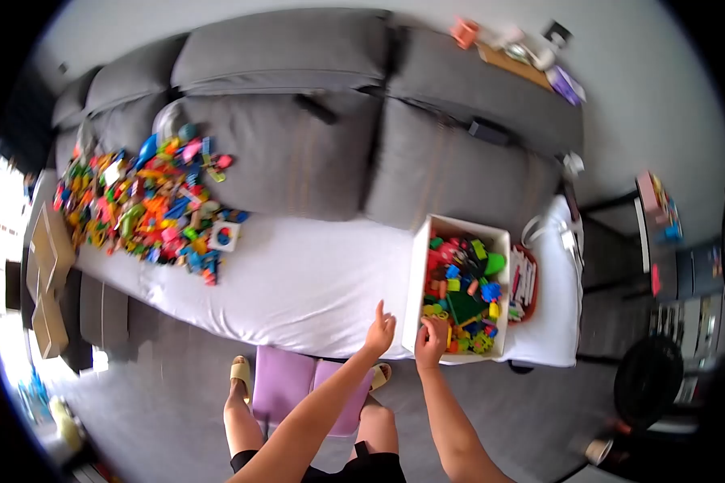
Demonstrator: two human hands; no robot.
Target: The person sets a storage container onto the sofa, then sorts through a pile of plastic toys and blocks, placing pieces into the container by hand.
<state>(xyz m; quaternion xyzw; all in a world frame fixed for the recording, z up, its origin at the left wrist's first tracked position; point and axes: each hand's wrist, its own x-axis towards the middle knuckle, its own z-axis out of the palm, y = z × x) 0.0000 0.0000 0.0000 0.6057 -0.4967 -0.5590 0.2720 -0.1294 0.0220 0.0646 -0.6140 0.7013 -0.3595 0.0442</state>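
Note:
My left hand [381, 332] is just left of the white box [418, 278], above the white sofa cover. Its index finger is stretched out, the other fingers loosely bent, and no object shows in it. Over the box's near left corner is my right hand [431, 341], its fingers curled together. Whether they hold a small toy or only the rim is hidden. Inside the box lie mixed toy pieces, among them a dark green plate [464, 307], a blue knobbly piece [490, 291] and a bright green piece [495, 263].
A large heap of colourful toys [149, 209] spreads over the sofa's left end. A reddish basket [524, 283] with white items stands right of the box. A pink folding seat [286, 380] is by my legs. Grey cushions [298, 153] line the back.

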